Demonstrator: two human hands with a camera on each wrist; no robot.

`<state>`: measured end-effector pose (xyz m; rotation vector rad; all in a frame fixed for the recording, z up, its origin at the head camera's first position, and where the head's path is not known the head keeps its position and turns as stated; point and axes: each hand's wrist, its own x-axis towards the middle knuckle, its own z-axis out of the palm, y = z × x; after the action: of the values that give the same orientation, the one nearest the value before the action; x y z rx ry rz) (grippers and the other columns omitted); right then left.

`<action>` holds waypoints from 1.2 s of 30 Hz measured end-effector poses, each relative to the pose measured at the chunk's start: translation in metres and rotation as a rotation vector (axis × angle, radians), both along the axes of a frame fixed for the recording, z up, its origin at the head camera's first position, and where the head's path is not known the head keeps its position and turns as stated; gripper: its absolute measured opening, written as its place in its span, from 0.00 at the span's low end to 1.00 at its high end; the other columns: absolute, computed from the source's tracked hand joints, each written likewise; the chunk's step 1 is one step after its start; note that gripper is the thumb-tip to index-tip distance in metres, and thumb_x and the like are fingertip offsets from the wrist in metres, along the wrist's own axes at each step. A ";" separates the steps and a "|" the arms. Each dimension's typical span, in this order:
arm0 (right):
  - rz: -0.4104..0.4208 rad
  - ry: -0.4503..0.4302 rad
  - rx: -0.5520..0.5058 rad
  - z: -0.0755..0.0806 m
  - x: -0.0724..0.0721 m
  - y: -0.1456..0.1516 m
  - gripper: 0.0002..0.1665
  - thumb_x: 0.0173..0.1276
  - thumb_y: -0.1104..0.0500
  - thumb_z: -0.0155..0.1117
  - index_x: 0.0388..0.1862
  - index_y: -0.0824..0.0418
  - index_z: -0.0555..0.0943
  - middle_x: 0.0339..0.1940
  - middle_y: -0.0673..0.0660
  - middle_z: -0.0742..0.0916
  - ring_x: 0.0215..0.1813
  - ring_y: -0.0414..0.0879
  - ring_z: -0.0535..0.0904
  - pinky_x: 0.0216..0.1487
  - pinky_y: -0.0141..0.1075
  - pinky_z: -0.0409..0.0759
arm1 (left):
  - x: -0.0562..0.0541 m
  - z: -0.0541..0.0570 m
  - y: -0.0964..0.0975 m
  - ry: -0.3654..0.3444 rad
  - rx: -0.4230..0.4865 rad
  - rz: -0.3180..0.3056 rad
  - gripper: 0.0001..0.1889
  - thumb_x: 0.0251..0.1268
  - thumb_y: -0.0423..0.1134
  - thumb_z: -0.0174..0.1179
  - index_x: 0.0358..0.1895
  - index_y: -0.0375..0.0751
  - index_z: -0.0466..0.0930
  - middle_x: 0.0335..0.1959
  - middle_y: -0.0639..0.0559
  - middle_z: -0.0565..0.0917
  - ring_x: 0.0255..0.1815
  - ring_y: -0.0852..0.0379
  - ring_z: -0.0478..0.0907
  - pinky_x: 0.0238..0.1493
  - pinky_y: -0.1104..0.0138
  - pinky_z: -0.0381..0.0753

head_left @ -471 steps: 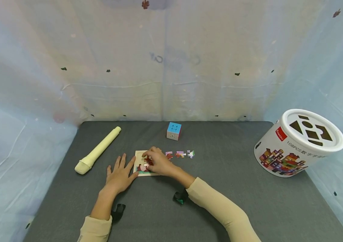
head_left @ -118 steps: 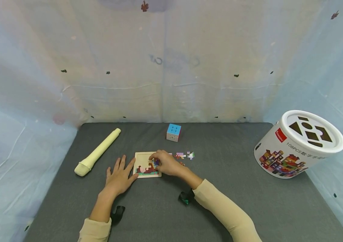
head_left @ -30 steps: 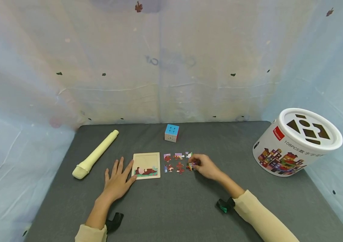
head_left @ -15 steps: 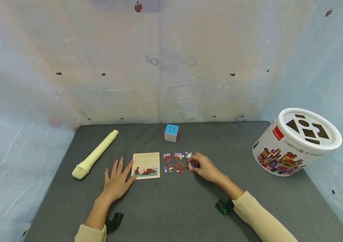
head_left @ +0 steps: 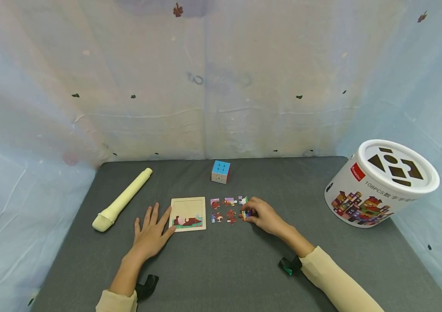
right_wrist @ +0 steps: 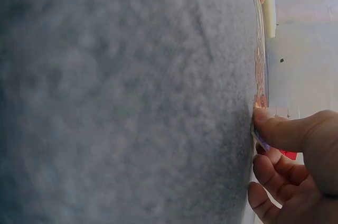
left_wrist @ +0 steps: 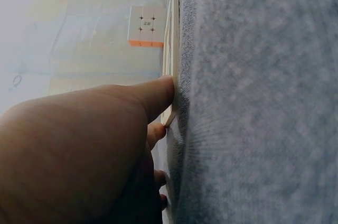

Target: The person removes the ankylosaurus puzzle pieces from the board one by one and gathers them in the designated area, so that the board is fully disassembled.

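A shallow wooden puzzle tray [head_left: 188, 203] lies flat on the table, a strip of brown and green picture along its lower part and bare wood above. My left hand [head_left: 150, 236] rests with fingers spread, its thumb and index finger at the tray's left edge. To the right of the tray, several loose jigsaw pieces [head_left: 231, 216] lie in two rows. At the right end of the nearer row, my right hand [head_left: 266, 218] pinches a colourful jigsaw piece [head_left: 243, 214] between thumb and fingers, low at the tabletop. The right wrist view shows the piece's edge [right_wrist: 260, 140] beside the thumb.
A puzzle cube [head_left: 221, 171] with a blue top stands behind the pieces. On the left lies a pale yellow, cloth-like stick [head_left: 125, 198]. A large white tub [head_left: 376, 190] with a shape-hole lid stands at the right edge. Pale sheeting [head_left: 205, 117] hangs behind the grey table.
Since the oldest frames, my right hand has moved from the tray to the rows, taking pieces out; more bare wood shows. Over the last second it has barely shifted. My left hand stays put.
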<state>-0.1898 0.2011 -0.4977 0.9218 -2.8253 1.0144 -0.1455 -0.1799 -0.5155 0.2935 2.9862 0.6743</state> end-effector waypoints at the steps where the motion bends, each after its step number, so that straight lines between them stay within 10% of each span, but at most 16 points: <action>1: 0.002 0.001 0.001 0.000 0.000 0.000 0.16 0.61 0.67 0.73 0.49 0.62 0.85 0.39 0.56 0.81 0.38 0.49 0.77 0.38 0.37 0.76 | 0.000 0.000 0.000 -0.001 0.001 0.001 0.36 0.76 0.54 0.53 0.80 0.44 0.53 0.79 0.30 0.44 0.79 0.30 0.36 0.67 0.29 0.29; 36: 0.016 0.014 0.023 -0.003 0.000 0.005 0.16 0.64 0.65 0.71 0.52 0.61 0.86 0.41 0.54 0.80 0.39 0.47 0.72 0.38 0.37 0.70 | 0.001 0.001 0.001 0.001 0.001 0.001 0.36 0.75 0.53 0.54 0.80 0.43 0.54 0.79 0.30 0.45 0.79 0.30 0.36 0.67 0.29 0.29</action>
<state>-0.1899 0.2060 -0.5010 0.9517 -2.8286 0.9745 -0.1448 -0.1794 -0.5145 0.2930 2.9868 0.6754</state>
